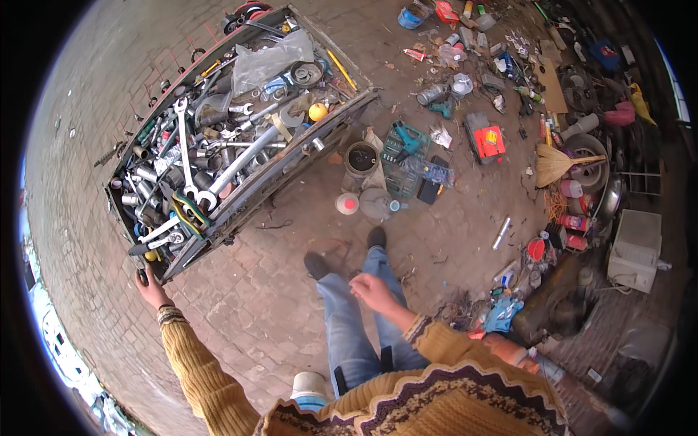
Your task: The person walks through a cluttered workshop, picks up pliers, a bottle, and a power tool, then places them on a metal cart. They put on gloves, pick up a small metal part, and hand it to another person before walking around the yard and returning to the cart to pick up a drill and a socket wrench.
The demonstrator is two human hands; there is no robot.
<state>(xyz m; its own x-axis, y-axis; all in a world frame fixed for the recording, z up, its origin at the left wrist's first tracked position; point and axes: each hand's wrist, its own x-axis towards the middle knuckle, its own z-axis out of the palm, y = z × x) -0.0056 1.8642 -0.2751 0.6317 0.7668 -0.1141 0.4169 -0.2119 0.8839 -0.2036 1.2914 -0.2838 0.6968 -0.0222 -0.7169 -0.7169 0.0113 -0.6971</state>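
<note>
My left hand (151, 292) is at the near left corner of a long metal tool tray (240, 212), its fingers closed round a small black rounded thing (142, 277). Whether that thing is loose or fixed to the tray cannot be made out. Just above it lies a ratchet wrench (161, 243) with a dark handle. Long combination wrenches (185, 145), pliers with green-and-yellow grips (190, 212), sockets and a clear plastic bag (273, 59) fill the tray. In front of my legs hangs my right hand (373, 291), fingers curled together; anything inside them is hidden.
Beyond my feet stand a bucket of dark liquid (361, 157), a red-capped white container (347, 203) and an open green tool case (404, 174). A straw broom (556, 166), bottles and scrap crowd the right. A white bucket (309, 385) sits beside my left leg.
</note>
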